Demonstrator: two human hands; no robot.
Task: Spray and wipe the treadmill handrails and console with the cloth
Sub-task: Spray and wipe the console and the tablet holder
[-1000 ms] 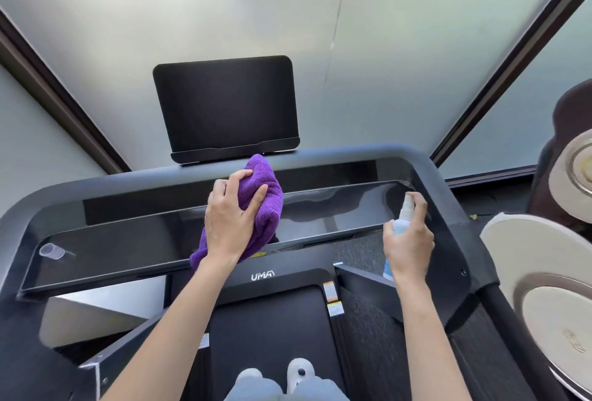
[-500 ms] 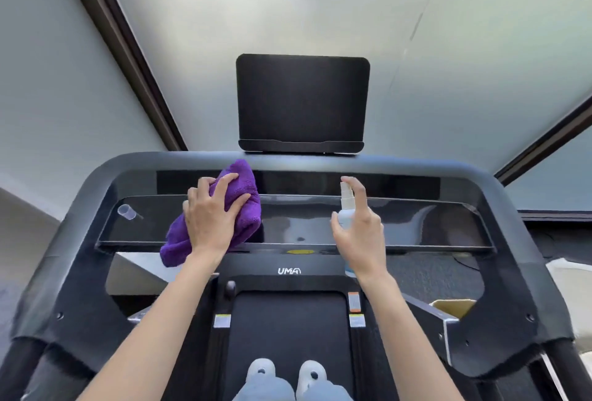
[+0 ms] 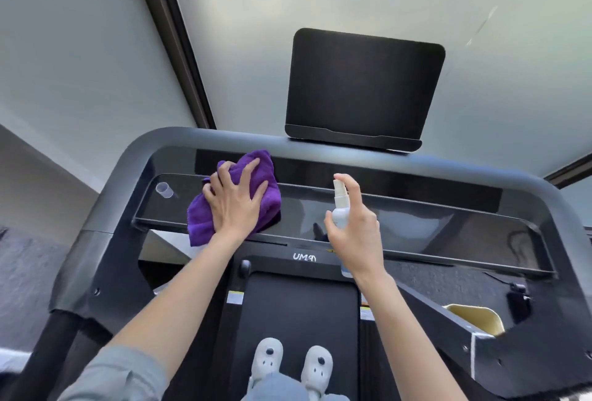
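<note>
My left hand (image 3: 235,200) presses a bunched purple cloth (image 3: 267,189) flat against the glossy black console tray (image 3: 432,227) of the treadmill, left of centre, with the fingers spread over the cloth. My right hand (image 3: 355,227) grips a small white spray bottle (image 3: 340,205) upright above the tray's middle, the index finger on top of the nozzle. The dark grey handrail frame (image 3: 179,141) curves round the tray on both sides.
A black tablet holder (image 3: 362,86) stands on the top bar behind the console. A small clear cap (image 3: 164,190) lies at the tray's left end. Below are the belt (image 3: 298,314) and my slippered feet (image 3: 291,360). A yellowish object (image 3: 474,317) sits at lower right.
My left hand has flattened on the cloth and slid it left along the tray. The right hand with the bottle has moved left toward the tray's middle. The head has turned right.
</note>
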